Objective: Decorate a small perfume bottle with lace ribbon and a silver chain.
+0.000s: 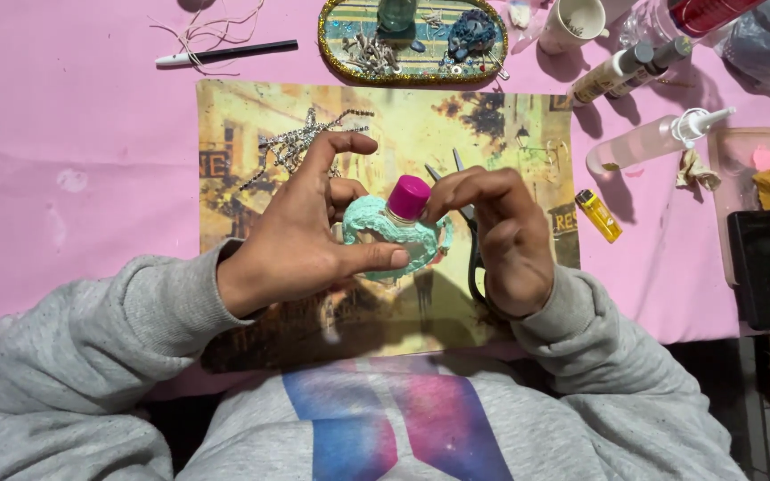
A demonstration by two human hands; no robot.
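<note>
Your left hand [300, 236] cradles the small bottle [396, 233] between both hands, its turquoise heart-shaped coating already built up, while your right hand [501, 236] pinches near its magenta cap [409, 197]; bead chain [300, 138] beyond your left fingers lies unattached.

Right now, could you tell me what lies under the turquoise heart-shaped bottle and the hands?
Under the turquoise bottle lies a printed mat. Dark scissors show beneath the right hand; their handles are covered.

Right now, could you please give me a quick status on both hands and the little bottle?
Left hand holding turquoise bottle, thumb underneath. Right hand fingertips at its pink cap. Scissors lying behind right hand; nothing blocking.
</note>
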